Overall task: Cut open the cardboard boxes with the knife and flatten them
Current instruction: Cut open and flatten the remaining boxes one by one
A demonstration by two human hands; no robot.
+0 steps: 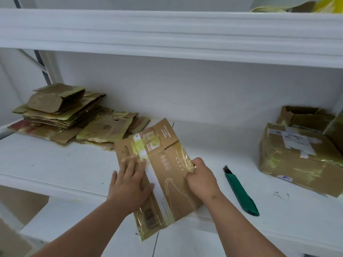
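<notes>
Cardboard box [163, 164] lies flat on the white shelf [55, 164], with the left hand [130, 184] spread flat on it and the right hand [201, 178] pinching its taped edge. Green knife [240, 191] lies at 3 o'clock, just beside that hand. Flat boxes [74, 119] pile up at 10 o'clock, and a taped box [297, 156] sits at 2 o'clock.

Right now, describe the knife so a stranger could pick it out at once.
Start at the white shelf the person works on, and find the flattened box under both hands. Just to its right, beside the right hand, lies the knife, untouched on the shelf. It is the only green thing there: a long utility knife with a short dark blade tip, among brown cardboard.
</notes>
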